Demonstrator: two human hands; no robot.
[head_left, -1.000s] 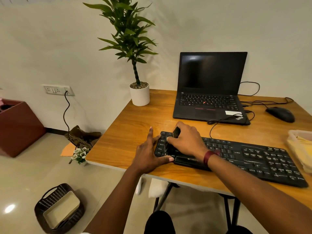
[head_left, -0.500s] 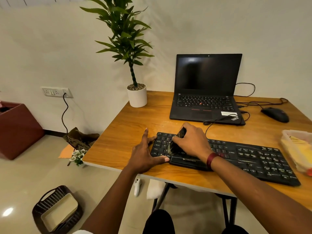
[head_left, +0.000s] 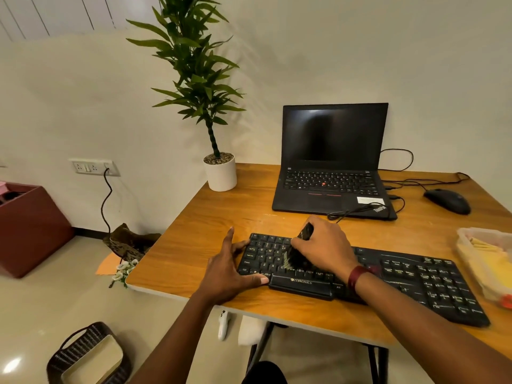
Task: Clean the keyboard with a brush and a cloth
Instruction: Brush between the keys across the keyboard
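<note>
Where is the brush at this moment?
In the head view, the brush is gripped by the right hand, bristles on the left end of the black keyboard, just right of the left hand.

1. Soft, warm indoor light fills the room evenly.
2. A bright glare spot sits on the glossy floor at lower left.
3. The plant throws faint, feathery shadows on the wall to its right.
4. The laptop screen is dark with a dull grey sheen.
5. The bristles of the brush look slightly smeared.
6. Wide-angle distortion curves the edge of the table and the wall lines at upper left.
7. The plastic container at the right edge looks soft.
</note>
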